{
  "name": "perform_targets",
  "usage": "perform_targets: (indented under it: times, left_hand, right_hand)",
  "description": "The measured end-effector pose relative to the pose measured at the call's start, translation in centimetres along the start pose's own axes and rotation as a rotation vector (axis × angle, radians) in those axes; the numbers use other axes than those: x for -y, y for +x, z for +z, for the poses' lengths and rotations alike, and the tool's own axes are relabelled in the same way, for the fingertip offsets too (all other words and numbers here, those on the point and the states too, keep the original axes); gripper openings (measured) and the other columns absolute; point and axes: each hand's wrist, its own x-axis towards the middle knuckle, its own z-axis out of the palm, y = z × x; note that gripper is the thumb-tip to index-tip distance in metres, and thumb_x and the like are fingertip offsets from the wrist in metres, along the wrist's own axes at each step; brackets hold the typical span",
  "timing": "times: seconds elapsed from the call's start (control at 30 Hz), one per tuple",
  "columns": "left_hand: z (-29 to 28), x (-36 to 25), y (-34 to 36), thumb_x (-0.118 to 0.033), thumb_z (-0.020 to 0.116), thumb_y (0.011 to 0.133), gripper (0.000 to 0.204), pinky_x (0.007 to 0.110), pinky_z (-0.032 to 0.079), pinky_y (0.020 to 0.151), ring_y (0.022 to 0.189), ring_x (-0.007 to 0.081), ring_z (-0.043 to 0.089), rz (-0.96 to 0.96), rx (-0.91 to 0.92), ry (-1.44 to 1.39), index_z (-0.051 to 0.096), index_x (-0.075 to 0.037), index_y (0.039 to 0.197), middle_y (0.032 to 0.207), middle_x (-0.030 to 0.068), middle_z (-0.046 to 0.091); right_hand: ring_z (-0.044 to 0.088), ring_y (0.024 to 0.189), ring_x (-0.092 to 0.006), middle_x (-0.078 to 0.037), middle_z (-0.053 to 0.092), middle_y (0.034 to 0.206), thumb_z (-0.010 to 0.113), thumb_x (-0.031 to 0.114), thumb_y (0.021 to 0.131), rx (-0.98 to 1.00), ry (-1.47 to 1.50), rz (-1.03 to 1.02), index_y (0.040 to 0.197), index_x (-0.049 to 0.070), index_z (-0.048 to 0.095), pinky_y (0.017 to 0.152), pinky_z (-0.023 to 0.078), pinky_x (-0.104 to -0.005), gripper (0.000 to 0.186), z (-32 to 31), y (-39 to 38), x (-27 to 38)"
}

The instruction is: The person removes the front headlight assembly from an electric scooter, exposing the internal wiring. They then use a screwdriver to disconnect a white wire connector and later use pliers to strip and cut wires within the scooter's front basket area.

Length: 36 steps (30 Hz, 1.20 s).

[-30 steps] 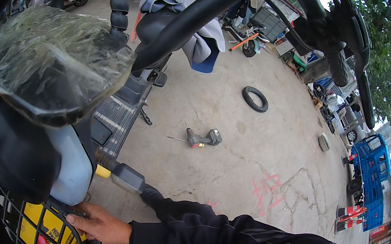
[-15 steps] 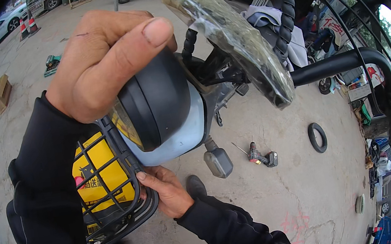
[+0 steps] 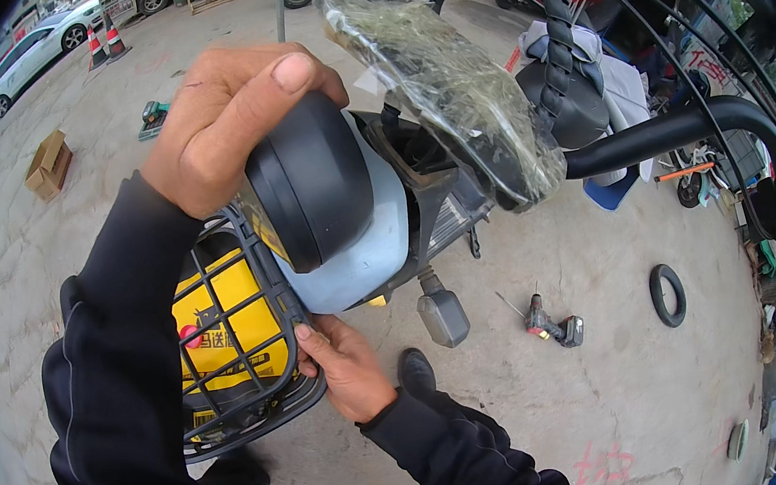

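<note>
My left hand (image 3: 245, 123) is closed over the upper side of a round black headlight (image 3: 314, 183), thumb on top, the other fingers curled and partly hidden. The headlight sits in front of a light-blue panel (image 3: 362, 266) of an electric scooter. Lower down, my right hand (image 3: 346, 364) pinches the side rim of a black front basket (image 3: 267, 271), thumb outside and fingertips partly hidden behind the bars. Inside the basket lies a yellow bag (image 3: 233, 316). To the right of the headlight is a display panel (image 3: 456, 92) wrapped in crinkled clear plastic.
A cordless drill (image 3: 553, 323) and a black tyre (image 3: 667, 295) lie on the concrete. An amber-grey turn signal (image 3: 443, 315) juts from the scooter. A black tube frame (image 3: 673, 135) reaches to the right. A cardboard box (image 3: 48, 165) and a green tool (image 3: 153, 119) are at far left.
The view has shifted, so the surroundings sit further right, with the far ground lower. My left hand stays over the headlight and my right hand stays on the basket rim.
</note>
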Motion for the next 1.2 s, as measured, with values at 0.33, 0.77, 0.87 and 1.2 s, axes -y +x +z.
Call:
perform_targets:
  times: [0.33,0.77,0.87,1.2]
  left_hand:
    - [-0.1,-0.5,-0.5,-0.052,0.042,0.108,0.067,0.036,0.05,0.095,0.107,0.0241,0.069,-0.154,0.005,-0.042,0.071,0.009,0.109,0.106,0.0181,0.073]
    - [-7.6,9.3,-16.3,-0.055,0.044,0.109,0.065,0.05,0.051,0.079,0.085,0.0444,0.067,-0.979,0.193,0.729,0.073,0.003,0.101,0.085,0.0256,0.07]
    - [-7.7,9.9,-18.1,-0.061,0.045,0.106,0.068,0.049,0.051,0.076,0.084,0.0435,0.068,-0.967,0.045,0.731,0.074,0.0,0.096,0.082,0.0243,0.07]
    - [-2.5,9.7,-12.0,-0.053,0.062,0.097,0.059,0.047,0.052,0.097,0.109,0.0423,0.068,-0.683,0.04,0.611,0.074,0.003,0.112,0.108,0.0267,0.073]
  right_hand:
    - [0.07,0.103,-0.02,-0.019,0.068,0.116,0.074,0.023,0.099,0.026,-1.047,-0.291,0.131,-0.008,0.063,0.08,0.059,-0.0325,0.046,-0.7,-3.2,5.1]
    - [0.064,0.117,-0.0314,-0.023,0.062,0.134,0.094,0.016,0.075,-0.283,-1.101,-1.28,0.144,-0.007,0.049,0.095,0.054,-0.0389,0.086,3.7,-6.5,13.0]
    - [0.058,0.126,-0.0387,-0.027,0.058,0.139,0.095,0.019,0.073,-0.312,-1.276,-1.207,0.147,-0.007,0.047,0.105,0.048,-0.044,0.092,6.1,-4.5,14.4]
    - [0.063,0.125,-0.0312,-0.025,0.058,0.138,0.097,0.023,0.072,-0.226,-1.339,-0.975,0.151,-0.01,0.034,0.106,0.051,-0.0398,0.106,8.0,1.0,16.4]
